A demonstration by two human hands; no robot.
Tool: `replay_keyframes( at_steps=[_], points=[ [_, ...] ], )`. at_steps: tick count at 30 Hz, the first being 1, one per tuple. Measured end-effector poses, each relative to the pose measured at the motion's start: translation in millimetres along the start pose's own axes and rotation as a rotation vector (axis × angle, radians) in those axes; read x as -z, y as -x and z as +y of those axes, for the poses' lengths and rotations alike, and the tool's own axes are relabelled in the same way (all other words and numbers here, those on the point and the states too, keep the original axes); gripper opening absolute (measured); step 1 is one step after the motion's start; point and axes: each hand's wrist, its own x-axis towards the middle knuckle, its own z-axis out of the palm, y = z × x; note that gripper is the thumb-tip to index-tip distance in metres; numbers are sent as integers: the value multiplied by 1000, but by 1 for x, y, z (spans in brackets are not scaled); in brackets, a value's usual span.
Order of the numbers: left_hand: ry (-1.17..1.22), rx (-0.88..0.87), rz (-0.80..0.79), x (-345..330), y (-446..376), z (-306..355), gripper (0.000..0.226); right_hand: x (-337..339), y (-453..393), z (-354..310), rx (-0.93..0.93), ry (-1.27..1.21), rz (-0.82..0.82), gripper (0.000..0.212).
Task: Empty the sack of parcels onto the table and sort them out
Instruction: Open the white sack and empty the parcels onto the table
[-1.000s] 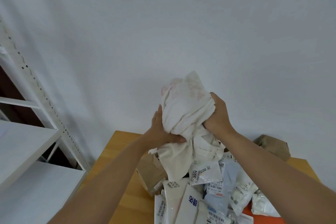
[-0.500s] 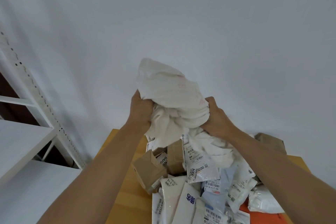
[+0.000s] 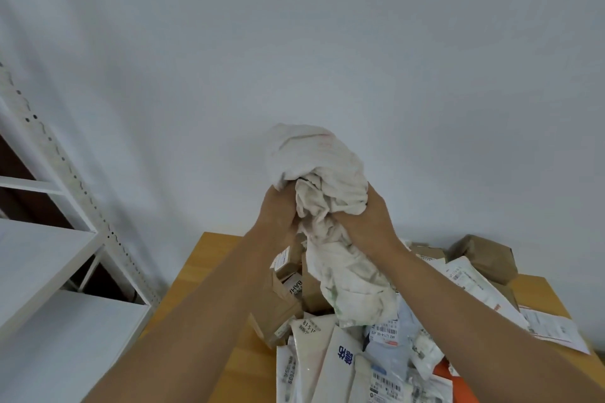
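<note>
Between the earlier frames and this one, both hands had drawn closer together on the bunched cloth, the left hand [image 3: 278,209] shifting inward until it sat just beside the right hand [image 3: 363,222], while the sack's loose tail hung lower over the heap. Each hand was clenched around the crumpled white sack [image 3: 322,173], the left gripping its near-left folds and the right gripping from the other side, holding the bundle up above the table [image 3: 209,268].

The sack appeared limp and largely spent, its open end trailing down to touch the top of the pile of parcels [image 3: 370,347]. That pile covered the middle and right of the table, white mailers toward the near edge and brown paper packets [image 3: 484,255] toward the far right corner.

Several things looked likely to go wrong. A parcel might have stayed caught in the gathered folds, since squeezing the cloth shut could trap anything left inside; whether one remained could not be told. The heap was stacked loosely, and a brown box [image 3: 271,321] on its left side leaned outward, so a swing of the dangling cloth could have knocked it or its neighbours down. A flat document [image 3: 553,330] lay at the right edge and seemed ready to slide off if the pile were nudged. A white shelf rack [image 3: 59,239] stood to the left, well apart from the parcels.
</note>
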Motion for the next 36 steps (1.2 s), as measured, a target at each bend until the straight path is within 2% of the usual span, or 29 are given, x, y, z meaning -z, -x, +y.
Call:
replay_keyframes(
  at_steps=[2,3,4,5,6,8,9,11,13,16,19,21,23,26,31,33,35,36],
  points=[
    [-400,-169,84,14,-4,-2,3,10,-4,-3,47,118,20,38],
    [-557,-243,102,23,-4,0,26,17,-6,-3,57,180,8,38],
    [-679,-350,113,35,-9,-1,61,27,-8,-4,74,237,-4,42],
    [-792,-487,91,49,-11,1,96,36,-11,-4,100,305,-13,49],
    [-963,-659,38,62,-12,3,117,44,-13,-3,135,386,-36,57],
    [-1395,-975,-117,76,-10,10,128,55,-16,-2,187,575,-126,68],
    [-1596,-1075,-177,79,-13,11,129,56,-17,-2,225,669,-174,72],
    [-1813,-1128,-267,73,-15,5,128,51,-15,-6,283,773,-251,75],
    [-1682,-999,-274,62,-12,-8,119,41,-13,-12,270,700,-263,75],
    [-1217,-666,-82,48,-5,-23,92,28,-11,-17,156,427,-191,69],
    [-885,-587,17,33,-6,-26,53,18,-9,-15,115,203,-139,71],
    [-688,-522,67,27,-6,-23,38,17,-5,-16,81,67,-173,85],
    [-510,-425,138,26,-6,-18,28,22,-4,-13,122,203,-225,108],
    [-200,-273,183,23,-7,-16,26,32,-7,-9,202,559,-255,134],
    [235,-24,229,30,-17,-13,14,38,-4,-3,98,787,-199,140],
    [357,32,203,29,-15,-8,14,36,-1,9,-11,658,-193,143],
    [406,107,183,24,-10,-12,24,28,4,17,-69,304,-213,148],
    [410,157,164,24,-8,-18,22,24,6,17,-73,154,-230,148]
  ],
)
